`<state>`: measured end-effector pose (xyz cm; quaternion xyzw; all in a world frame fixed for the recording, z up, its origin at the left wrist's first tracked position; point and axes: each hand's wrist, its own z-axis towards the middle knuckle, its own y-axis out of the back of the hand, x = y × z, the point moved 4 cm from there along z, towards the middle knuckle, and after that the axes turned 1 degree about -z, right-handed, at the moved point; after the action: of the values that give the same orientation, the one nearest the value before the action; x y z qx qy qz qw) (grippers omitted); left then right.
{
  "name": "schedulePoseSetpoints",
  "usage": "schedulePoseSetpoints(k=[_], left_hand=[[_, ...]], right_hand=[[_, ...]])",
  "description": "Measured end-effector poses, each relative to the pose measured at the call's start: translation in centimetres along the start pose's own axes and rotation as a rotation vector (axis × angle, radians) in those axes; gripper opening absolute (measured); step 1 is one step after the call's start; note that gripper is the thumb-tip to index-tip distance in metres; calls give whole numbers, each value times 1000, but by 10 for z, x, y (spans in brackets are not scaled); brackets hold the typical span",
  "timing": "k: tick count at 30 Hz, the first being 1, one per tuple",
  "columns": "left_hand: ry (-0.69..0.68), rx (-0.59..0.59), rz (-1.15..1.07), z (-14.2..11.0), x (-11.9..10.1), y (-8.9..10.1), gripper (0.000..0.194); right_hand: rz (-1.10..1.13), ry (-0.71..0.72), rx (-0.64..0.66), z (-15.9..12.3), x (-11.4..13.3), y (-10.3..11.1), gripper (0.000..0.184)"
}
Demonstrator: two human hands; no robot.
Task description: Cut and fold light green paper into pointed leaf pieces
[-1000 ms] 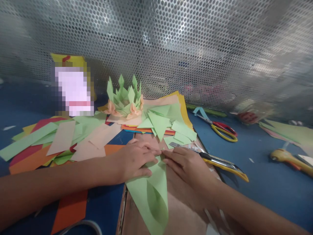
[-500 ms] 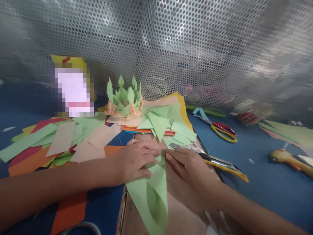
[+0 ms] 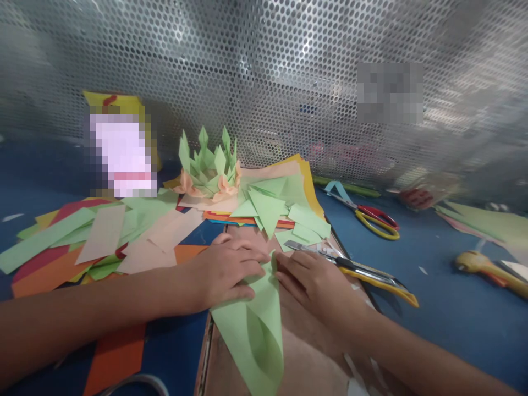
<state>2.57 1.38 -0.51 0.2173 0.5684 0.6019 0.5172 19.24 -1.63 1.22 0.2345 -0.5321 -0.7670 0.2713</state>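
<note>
A light green sheet of paper is partly folded over, its near part bulging up in a loose curl and its far end narrowing to a point. My left hand presses on it from the left, with thumb and bent fingers holding it against the brown board. At the paper's right edge, my right hand rests palm down with its fingers stretched towards the tip. Just beyond that hand lies a yellow-handled utility knife, blade out, which neither hand holds.
Green paper triangles lie on stacked coloured sheets beyond my hands. A green and peach folded-paper piece stands behind. Paper scraps cover the left. Scissors and a yellow tool lie right. A perforated metal wall closes the back.
My right fingers have shifted very slightly at the paper's edge, and more of its tip shows. The whole view has moved a little; the paper keeps its curled shape.
</note>
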Motion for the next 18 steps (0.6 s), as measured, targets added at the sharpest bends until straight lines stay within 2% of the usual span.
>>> schedulePoseSetpoints(k=[3,8,11,14,18], left_hand=[[-26,-19,11,0,0,-1,25],[-74,-43,73,-1,0,-5,27],[-87,-44,89,-1,0,-7,27],[-74,-29,64,-1,0,-7,27],[-96,10,42,-1,-3,-5,26]], right_hand=[[-78,46,-25,0,2,0,26],[-125,37,6,-1,0,-4,25],[-212,132,46,-4,3,-8,21],[-290,224,90,-6,7,-12,26],[-236,157,94,-3,7,-8,29]])
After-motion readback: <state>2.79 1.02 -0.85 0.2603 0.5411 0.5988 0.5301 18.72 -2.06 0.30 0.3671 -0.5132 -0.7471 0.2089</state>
